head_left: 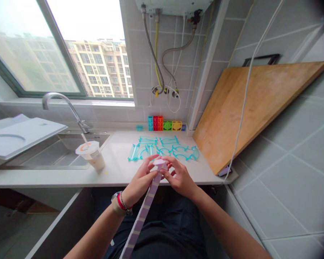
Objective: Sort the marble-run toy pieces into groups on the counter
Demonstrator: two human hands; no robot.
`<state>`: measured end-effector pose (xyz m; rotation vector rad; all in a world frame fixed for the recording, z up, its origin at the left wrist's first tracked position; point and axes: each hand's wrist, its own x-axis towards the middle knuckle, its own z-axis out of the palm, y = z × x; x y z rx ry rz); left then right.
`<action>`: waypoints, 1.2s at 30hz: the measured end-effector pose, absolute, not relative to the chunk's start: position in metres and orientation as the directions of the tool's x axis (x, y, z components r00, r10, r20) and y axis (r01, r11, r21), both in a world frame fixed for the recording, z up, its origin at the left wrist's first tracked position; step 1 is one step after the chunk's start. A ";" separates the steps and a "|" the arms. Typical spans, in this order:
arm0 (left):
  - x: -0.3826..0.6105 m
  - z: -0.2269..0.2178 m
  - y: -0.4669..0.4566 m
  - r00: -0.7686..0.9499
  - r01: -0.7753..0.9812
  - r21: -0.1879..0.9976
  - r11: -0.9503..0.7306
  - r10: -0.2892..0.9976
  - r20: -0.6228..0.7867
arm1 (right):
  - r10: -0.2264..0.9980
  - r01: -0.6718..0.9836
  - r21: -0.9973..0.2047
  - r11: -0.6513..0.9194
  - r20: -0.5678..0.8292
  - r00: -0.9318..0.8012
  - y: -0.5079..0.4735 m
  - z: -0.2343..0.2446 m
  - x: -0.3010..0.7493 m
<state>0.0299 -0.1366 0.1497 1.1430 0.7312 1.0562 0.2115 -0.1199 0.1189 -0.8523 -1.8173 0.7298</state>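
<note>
My left hand and my right hand meet over the front edge of the white counter. Both pinch the top end of a long pale purple segmented column that slants down toward my lap. A small pinkish cap piece sits at its top between my fingertips. Just beyond my hands, several teal curved track pieces lie flat on the counter. A row of blue, red, green and yellow blocks stands against the back wall tiles.
A lidded drink cup with a straw stands left of my hands beside the sink and tap. A large wooden board leans on the right wall with a white cable across it. Hoses hang above.
</note>
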 end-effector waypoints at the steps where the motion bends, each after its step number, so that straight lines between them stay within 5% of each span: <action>1: 0.029 0.149 -0.137 0.356 -0.254 0.967 0.021 0.931 0.074 | 0.802 0.226 -0.777 0.587 0.520 -0.294 -0.120 0.118 0.211; 7: 0.027 0.149 -0.136 0.288 -0.088 0.977 -0.196 0.934 0.213 | 0.779 0.159 -0.773 0.615 0.561 -0.281 -0.124 0.117 0.209; 16: 0.023 0.151 -0.137 0.101 -0.024 0.955 -0.296 0.950 0.297 | 0.789 0.128 -0.788 0.602 0.563 -0.245 -0.132 0.135 0.217; 29: 0.034 0.171 -0.177 0.076 -0.085 0.848 -0.524 0.845 0.529 | 0.766 0.037 -0.777 0.628 0.610 -0.203 -0.174 0.161 0.214; 32: 0.038 0.168 -0.178 0.076 -0.154 0.870 -0.468 0.872 0.483 | 0.784 0.016 -0.792 0.610 0.600 -0.159 -0.177 0.162 0.213; 36: 0.043 0.152 -0.170 0.203 -0.127 0.968 -0.214 0.950 0.237 | 0.892 -0.126 -0.894 0.429 0.441 -0.094 -0.161 0.148 0.215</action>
